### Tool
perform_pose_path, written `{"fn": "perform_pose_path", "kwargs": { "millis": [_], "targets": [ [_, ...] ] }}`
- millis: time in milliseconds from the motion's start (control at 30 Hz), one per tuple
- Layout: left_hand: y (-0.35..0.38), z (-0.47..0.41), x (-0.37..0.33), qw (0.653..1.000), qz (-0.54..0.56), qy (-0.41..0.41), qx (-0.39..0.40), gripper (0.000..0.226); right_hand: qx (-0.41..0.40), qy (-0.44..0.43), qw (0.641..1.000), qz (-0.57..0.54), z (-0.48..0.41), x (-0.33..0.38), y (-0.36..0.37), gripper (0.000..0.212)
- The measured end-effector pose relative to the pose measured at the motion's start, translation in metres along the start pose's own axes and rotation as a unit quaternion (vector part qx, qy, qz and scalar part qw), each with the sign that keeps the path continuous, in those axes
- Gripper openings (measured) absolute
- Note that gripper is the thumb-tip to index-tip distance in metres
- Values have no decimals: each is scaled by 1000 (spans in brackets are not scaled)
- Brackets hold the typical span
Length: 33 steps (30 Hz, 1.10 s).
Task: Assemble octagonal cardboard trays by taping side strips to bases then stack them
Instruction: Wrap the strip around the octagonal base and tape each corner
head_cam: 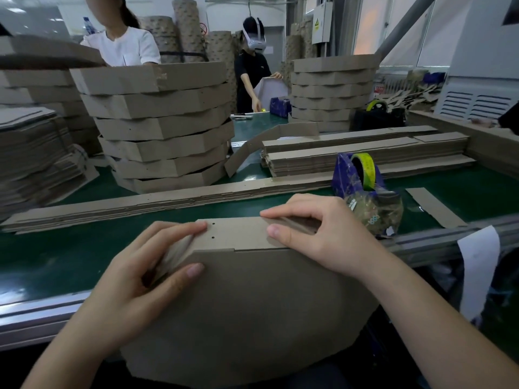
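Cool, even light is filling the hall; the pale wall (407, 37) at 1 o'clock is washing out. The glossy dark green desk (70, 259) is throwing back soft glare at 8 o'clock. The fingers (193, 226) are casting faint shadows on the upright brown cardboard side strip (238, 234). Wide-angle distortion is bowing edges near the border. The piled flat brown cardboard sheets (31, 164) at 9 o'clock and the grey metal rail (449, 237) at 3 o'clock are smearing with blur.

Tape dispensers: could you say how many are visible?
3 dispensers: one beside the right hand, one before the far worker, one right of the far stack; others may be hidden.
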<state>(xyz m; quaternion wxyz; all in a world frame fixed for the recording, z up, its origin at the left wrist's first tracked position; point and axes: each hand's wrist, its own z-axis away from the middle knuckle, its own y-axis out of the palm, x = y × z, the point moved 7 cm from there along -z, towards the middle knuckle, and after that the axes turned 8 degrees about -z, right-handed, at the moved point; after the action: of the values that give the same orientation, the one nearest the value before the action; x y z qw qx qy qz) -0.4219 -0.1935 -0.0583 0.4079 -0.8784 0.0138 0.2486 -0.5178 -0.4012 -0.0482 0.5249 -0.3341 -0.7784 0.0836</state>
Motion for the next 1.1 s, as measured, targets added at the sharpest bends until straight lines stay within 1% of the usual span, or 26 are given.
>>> {"fn": "perform_pose_path", "kwargs": {
  "millis": [100, 233, 367, 467, 533, 600, 700, 767, 867, 967, 1100],
  "targets": [
    [4, -16, -21, 997, -61, 45, 31, 38, 4, -10, 1000, 8, -2, 5, 4, 23],
    [22, -37, -51, 981, -159, 96, 60, 38, 3, -1, 1000, -21, -4, 7, 7, 22],
    [26, -44, -50, 986, -134, 83, 62, 44, 10, 54, 992, -111, -5, -5, -4, 15],
    [24, -42, -46, 987, -127, 80, 55, 43, 30, 117, 983, -140, -2, -22, -7, 23],
    [23, -40, -43, 989, -118, 79, 49, 41, 46, 145, 977, -146, 2, -31, -4, 33],
    [22, -40, -41, 990, -111, 77, 45, 40, 33, 139, 978, -154, 3, -33, -3, 40],
    [21, -40, -41, 990, -109, 76, 41, 39, -18, 111, 982, -155, 1, -32, -8, 34],
    [21, -40, -40, 990, -111, 75, 37, 38, -38, 99, 983, -151, -1, -31, -9, 30],
    [22, -41, -39, 990, -110, 79, 42, 38, -59, 85, 985, -137, 0, -32, -11, 35],
    [24, -40, -41, 988, -114, 93, 50, 36, -68, 76, 987, -128, 1, -35, -13, 37],
    [24, -40, -41, 987, -120, 97, 47, 36, -66, 61, 986, -142, 4, -37, -10, 37]
  ]
}}
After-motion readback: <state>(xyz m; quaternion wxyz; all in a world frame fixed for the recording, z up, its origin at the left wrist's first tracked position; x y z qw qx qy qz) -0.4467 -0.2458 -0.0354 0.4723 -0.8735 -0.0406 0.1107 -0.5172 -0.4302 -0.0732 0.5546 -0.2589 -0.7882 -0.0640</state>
